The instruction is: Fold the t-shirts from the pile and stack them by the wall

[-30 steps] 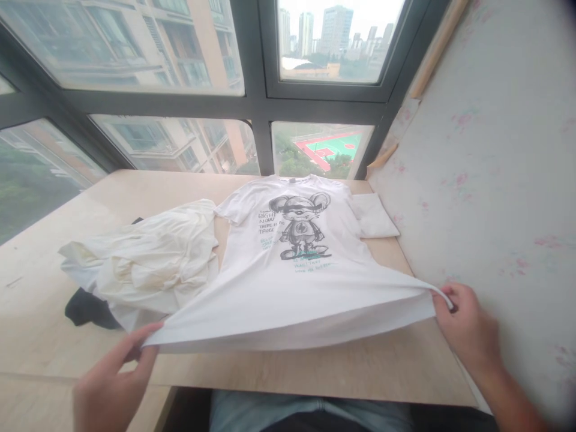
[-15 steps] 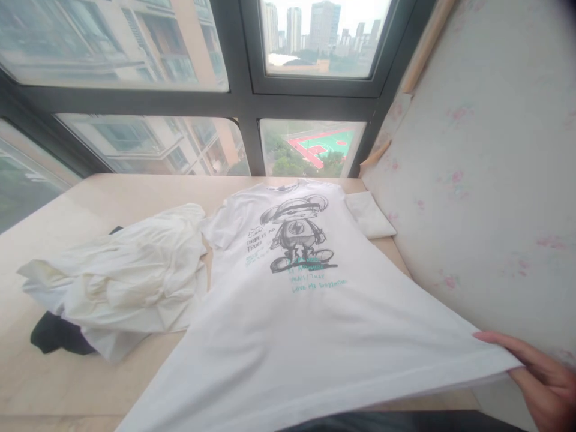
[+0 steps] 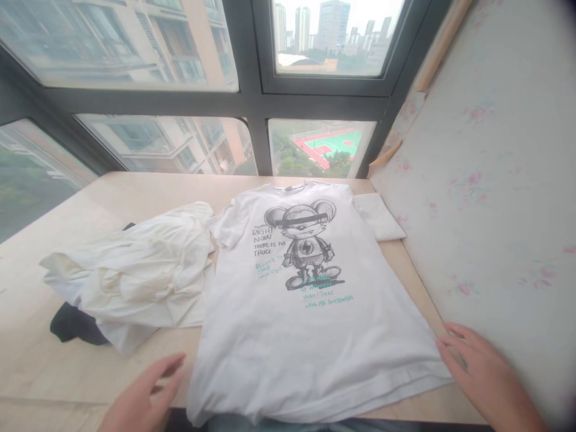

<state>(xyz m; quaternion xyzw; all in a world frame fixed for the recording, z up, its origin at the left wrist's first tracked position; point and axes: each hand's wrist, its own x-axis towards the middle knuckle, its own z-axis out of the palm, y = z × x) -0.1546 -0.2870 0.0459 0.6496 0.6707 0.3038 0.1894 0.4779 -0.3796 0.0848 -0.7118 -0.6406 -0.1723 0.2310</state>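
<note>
A white T-shirt (image 3: 288, 354) lies spread front side up on the wooden surface, collar toward the window. A grey cartoon mouse figure and black and green lettering are printed on its chest. My left hand (image 3: 146, 390) is just left of the shirt's lower edge, fingers apart and holding nothing. At the lower right side of the shirt is my right hand (image 3: 486, 375). Its fingertips meet the shirt's edge, with a gap showing between the fingers.
A crumpled cream-white garment (image 3: 139, 270) lies on the left, with a black cloth (image 3: 76, 324) partly under it. A folded white cloth (image 3: 380, 216) sits by the shirt's right sleeve. Flowered wallpaper (image 3: 504, 228) bounds the right side; dark window frames (image 3: 180, 102) stand behind the wooden surface (image 3: 49, 252).
The shirt's stretched right hem corner has come down and inward, and the shirt lies flatter. My right hand has moved left, its fingers loosened. My left hand has come into view.
</note>
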